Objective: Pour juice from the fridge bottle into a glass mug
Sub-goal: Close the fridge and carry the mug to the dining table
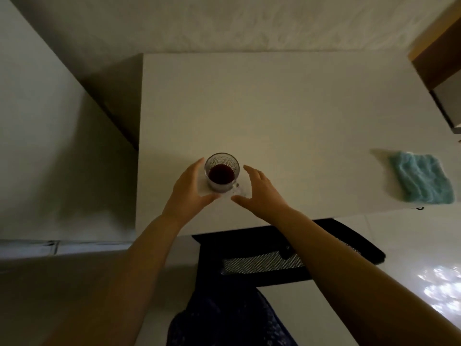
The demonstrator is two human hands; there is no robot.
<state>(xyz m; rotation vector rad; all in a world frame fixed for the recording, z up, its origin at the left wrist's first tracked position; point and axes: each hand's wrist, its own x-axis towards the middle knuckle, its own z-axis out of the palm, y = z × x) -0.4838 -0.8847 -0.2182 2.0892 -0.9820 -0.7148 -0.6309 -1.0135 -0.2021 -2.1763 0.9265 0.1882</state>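
Observation:
A ribbed glass mug (221, 171) stands upright on the white table (287, 116), with dark red juice in its lower part and its handle facing the near right. My left hand (190, 189) is just left of the mug, fingers apart, close to the glass but not gripping it. On the mug's right, my right hand (262, 193) hovers open a short way off, its thumb near the handle. No bottle is in view.
A folded light-blue cloth (422, 178) lies at the table's right edge. A black mesh chair (287, 255) stands under the near edge. A tall white appliance side (50, 133) rises on the left, and a brown cabinet (441, 53) sits at the upper right.

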